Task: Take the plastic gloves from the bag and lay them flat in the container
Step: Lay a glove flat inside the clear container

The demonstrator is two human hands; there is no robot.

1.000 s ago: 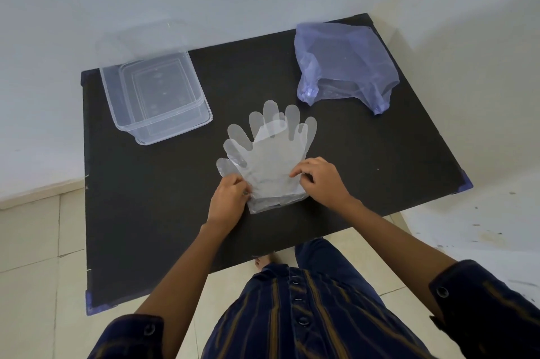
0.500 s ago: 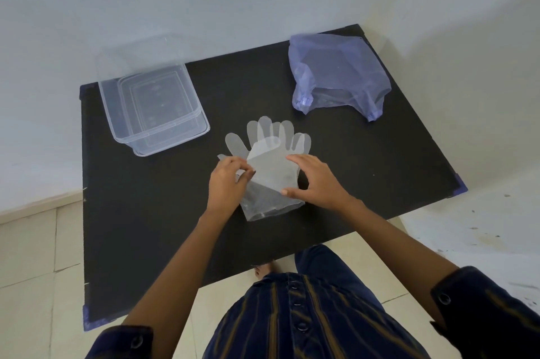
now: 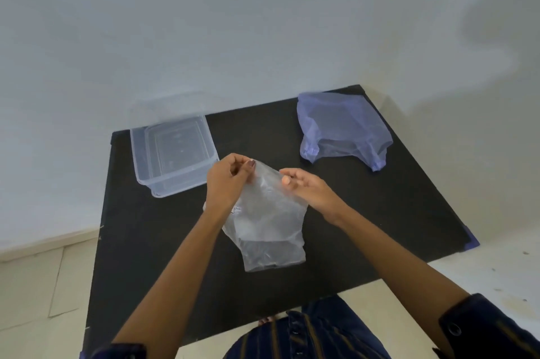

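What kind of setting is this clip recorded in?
Probably a plain room at home or a bare recording corner, not a workshop. A small black table stands against a blank pale wall on a tiled floor, carrying only a clear container and a bluish bag.

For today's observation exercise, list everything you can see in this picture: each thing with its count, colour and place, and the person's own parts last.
Table: one, black, against the white wall.
Container: one, clear plastic, far left of the table, nothing in it.
Bag: one, pale purple, far right of the table.
Plastic gloves: a clear stack, count unclear, lifted over the table's middle.
Left hand: pinching the gloves' top edge.
Right hand: fingers open at the gloves' right edge.
Sleeves: dark, striped.
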